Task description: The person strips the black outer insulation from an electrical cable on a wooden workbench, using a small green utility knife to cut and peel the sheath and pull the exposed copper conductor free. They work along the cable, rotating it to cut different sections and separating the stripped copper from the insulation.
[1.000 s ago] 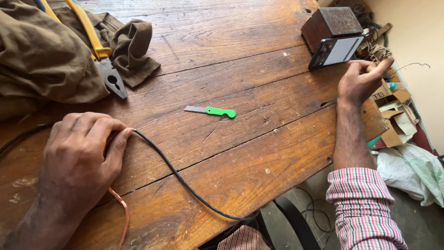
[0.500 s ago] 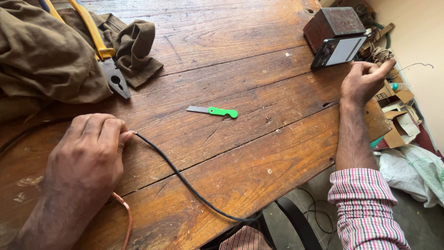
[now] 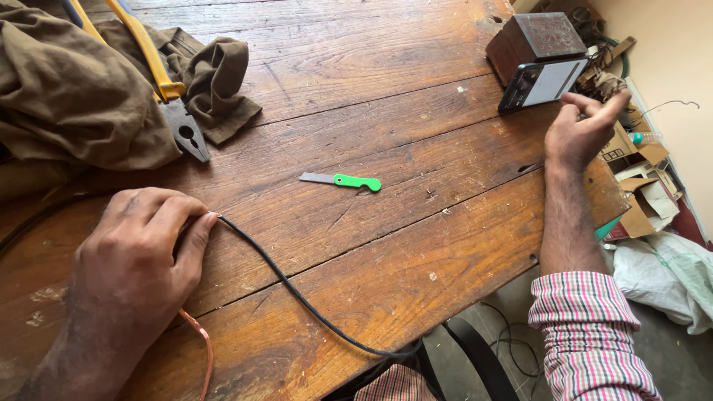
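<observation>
Past the right edge of the wooden table (image 3: 386, 67), down on the floor, lies a heap of brown cardboard boxes (image 3: 645, 194), some with their flaps open. One box has a white label on its side. A small bottle with a green cap (image 3: 643, 138) lies among them. Nearer the bottom right sits a crumpled white bag (image 3: 668, 276).

At the far right corner of the table stands a dark brown box (image 3: 536, 38) with a pattern on top. A phone (image 3: 544, 83) leans against its front, and its screen shows pale and bright.

The left hand (image 3: 141, 256) lies on the table near the near left corner. Its fingers are curled and pressed down on a black cable (image 3: 297, 295), and they seem to pinch the cable's end between thumb and first finger, though the tip is partly hidden. The cable runs from the hand across the boards and drops over the near edge. A thin copper-coloured wire (image 3: 202, 349) curves out from under this hand towards the near edge.

The right hand (image 3: 578, 132) is lifted just over the right edge, near the phone. Its fingers are loosely spread and it holds nothing.

In the middle of the table lies a small knife with a green handle (image 3: 343, 180), well apart from both hands. At the far left corner lies a brown cloth (image 3: 82, 96), with pliers with yellow handles (image 3: 172, 104) resting on it.
</observation>
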Tool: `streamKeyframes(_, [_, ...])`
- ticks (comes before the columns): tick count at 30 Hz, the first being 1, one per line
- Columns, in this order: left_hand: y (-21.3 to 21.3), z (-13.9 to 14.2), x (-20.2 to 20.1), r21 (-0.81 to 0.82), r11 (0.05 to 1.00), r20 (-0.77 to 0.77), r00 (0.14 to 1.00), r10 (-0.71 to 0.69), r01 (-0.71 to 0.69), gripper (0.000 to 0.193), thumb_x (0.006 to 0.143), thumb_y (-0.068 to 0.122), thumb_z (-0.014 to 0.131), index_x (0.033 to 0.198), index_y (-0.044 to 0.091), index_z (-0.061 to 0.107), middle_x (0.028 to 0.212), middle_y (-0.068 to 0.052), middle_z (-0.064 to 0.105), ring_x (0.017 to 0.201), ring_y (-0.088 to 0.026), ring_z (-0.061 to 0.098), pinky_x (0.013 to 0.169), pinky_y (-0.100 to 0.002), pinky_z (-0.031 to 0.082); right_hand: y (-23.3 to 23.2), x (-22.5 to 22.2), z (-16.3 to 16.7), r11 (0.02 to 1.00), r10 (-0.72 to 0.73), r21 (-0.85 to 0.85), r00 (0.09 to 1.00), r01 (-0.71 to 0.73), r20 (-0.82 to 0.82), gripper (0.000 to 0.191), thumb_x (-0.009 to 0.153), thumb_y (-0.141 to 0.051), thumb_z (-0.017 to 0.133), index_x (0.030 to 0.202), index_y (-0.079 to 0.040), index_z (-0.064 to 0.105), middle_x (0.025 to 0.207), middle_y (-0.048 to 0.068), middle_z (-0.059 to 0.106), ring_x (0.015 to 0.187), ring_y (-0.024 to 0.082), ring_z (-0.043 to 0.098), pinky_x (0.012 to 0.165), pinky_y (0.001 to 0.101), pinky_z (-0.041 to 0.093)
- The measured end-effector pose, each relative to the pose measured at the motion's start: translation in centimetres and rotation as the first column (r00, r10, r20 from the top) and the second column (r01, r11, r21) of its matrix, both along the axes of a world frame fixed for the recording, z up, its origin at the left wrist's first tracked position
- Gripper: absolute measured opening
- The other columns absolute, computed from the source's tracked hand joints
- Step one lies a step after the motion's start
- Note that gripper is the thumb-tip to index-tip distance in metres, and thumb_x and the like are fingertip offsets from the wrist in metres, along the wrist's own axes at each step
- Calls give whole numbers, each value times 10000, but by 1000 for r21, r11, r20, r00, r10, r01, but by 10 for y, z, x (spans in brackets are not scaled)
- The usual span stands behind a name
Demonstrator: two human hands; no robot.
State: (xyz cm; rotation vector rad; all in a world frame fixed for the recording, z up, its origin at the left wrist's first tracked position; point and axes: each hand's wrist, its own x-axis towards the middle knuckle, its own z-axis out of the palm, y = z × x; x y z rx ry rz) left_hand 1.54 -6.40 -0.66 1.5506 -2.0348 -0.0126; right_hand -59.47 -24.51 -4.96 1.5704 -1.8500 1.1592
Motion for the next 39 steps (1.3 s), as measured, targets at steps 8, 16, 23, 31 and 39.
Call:
streamKeyframes(8, [-11, -20, -3, 22, 1000, 20, 1000, 3, -3, 193, 926, 266, 751, 949, 75, 733, 1003, -78, 695, 1048, -269, 665, 860, -416, 572, -11, 20, -18, 992, 120, -6, 978, -123, -171, 644, 880, 157, 511, 1497, 80, 344, 1303, 405, 628, 1221, 447, 710, 894, 405, 621])
streamKeyframes(16, [-20, -30, 15, 50, 999, 77, 997, 12, -16, 221, 937, 305, 734, 948, 84, 747, 1001, -76, 705, 1019, -247, 678, 824, -402, 599, -18, 35, -27, 988, 141, 65, 988, -137, -61, 422, 989, 108, 494, 1398, 38, 415, 1251, 287, 733, 1164, 365, 770, 892, 386, 632])
streamKeyframes(23, [-8, -23, 16, 35, 999, 51, 999, 13, -14, 207, 934, 289, 733, 940, 82, 738, 997, -76, 699, 1034, -256, 675, 830, -411, 594, -7, 40, -22, 983, 181, 12, 960, -182, -213, 432, 891, 176, 475, 1281, 15, 385, 1313, 316, 687, 1268, 391, 708, 988, 400, 609])
streamKeyframes(31, [-8, -23, 16, 35, 999, 58, 998, 9, -11, 201, 937, 285, 732, 943, 84, 733, 1000, -75, 696, 1044, -258, 672, 844, -412, 590, -4, 46, -18, 978, 206, 16, 955, -207, -213, 454, 902, 166, 512, 1311, 16, 386, 1328, 321, 668, 1291, 411, 680, 992, 411, 600])
streamKeyframes(39, [-17, -27, 16, 33, 999, 52, 999, 5, -7, 199, 936, 284, 733, 946, 85, 733, 1002, -77, 695, 1044, -260, 671, 849, -414, 587, -11, 50, -19, 970, 229, -9, 925, -244, -304, 439, 924, 156, 527, 1339, 39, 446, 1289, 246, 746, 1241, 352, 717, 1004, 408, 591])
